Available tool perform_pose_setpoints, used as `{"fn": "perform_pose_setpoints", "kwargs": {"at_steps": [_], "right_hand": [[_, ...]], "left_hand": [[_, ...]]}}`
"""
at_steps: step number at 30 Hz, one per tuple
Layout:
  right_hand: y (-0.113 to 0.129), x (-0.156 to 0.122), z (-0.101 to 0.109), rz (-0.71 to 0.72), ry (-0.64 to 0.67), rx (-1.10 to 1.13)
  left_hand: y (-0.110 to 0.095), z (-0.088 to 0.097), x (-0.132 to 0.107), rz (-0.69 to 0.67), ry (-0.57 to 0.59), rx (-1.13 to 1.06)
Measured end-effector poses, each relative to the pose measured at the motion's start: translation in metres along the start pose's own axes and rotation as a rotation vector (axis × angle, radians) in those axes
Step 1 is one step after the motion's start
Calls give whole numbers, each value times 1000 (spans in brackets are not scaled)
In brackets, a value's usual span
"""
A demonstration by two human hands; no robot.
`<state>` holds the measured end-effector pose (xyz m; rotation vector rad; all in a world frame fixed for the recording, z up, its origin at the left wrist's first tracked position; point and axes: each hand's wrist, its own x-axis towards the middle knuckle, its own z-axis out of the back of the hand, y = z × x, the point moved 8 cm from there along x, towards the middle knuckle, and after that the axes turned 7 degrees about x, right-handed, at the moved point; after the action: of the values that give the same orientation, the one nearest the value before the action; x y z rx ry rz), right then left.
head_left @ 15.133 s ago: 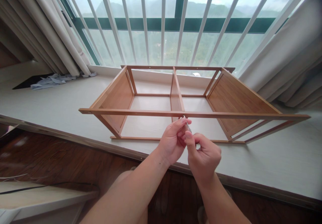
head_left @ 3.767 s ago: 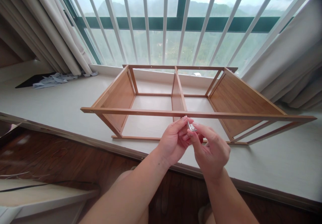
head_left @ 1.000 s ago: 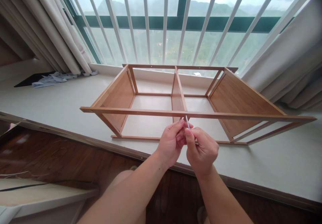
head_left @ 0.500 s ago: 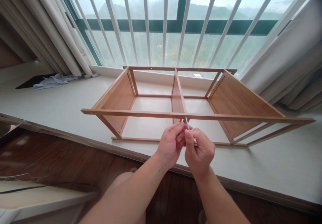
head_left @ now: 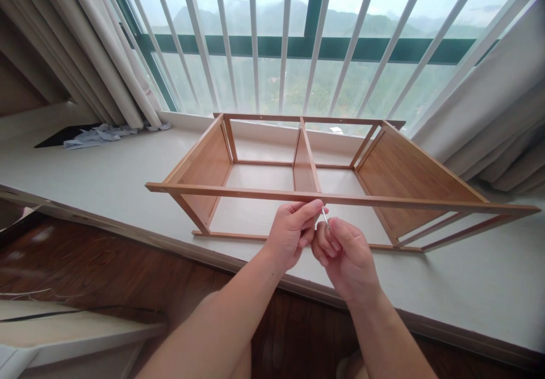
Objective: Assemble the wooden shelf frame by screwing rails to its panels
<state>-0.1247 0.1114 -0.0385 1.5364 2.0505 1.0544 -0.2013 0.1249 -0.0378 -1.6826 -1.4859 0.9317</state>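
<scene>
A wooden shelf frame [head_left: 238, 192] lies on its side on the window ledge, with panels at both ends and a middle shelf [head_left: 305, 155]. At its near rail, just below the middle shelf's end, my left hand [head_left: 293, 228] is closed in a pinch; what lies between its fingertips is hidden. My right hand [head_left: 347, 254] grips a thin silver rod, which looks like a hex key [head_left: 325, 215], between thumb and curled fingers. The rod's upper end comes close to the left fingertips and the rail's underside.
The white window ledge [head_left: 140, 220] ends in a front edge above a dark wooden floor [head_left: 106, 271]. Behind stand white window bars [head_left: 254, 44], with curtains [head_left: 97, 44] at either side. Crumpled grey cloth [head_left: 97, 135] lies at left; a pale furniture piece [head_left: 63, 333] stands lower left.
My right hand has shifted slightly right and down and turned, its fingers now curled under the rod. My left fingertips have moved up to the rail. The view has shifted a little.
</scene>
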Motion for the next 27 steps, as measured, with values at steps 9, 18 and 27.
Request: {"fn": "perform_pose_setpoints", "kwargs": {"at_steps": [9,18,27], "right_hand": [[-13,-3,-11,-205,67,110],[-8,-3,-24,-184,37,254],[1,-2,-7,-21,-149,53]], "left_hand": [[2,2,0,16,-38,-28],[6,2,-2,65,-81,-61],[5,1,0,7,-61,-56]]}}
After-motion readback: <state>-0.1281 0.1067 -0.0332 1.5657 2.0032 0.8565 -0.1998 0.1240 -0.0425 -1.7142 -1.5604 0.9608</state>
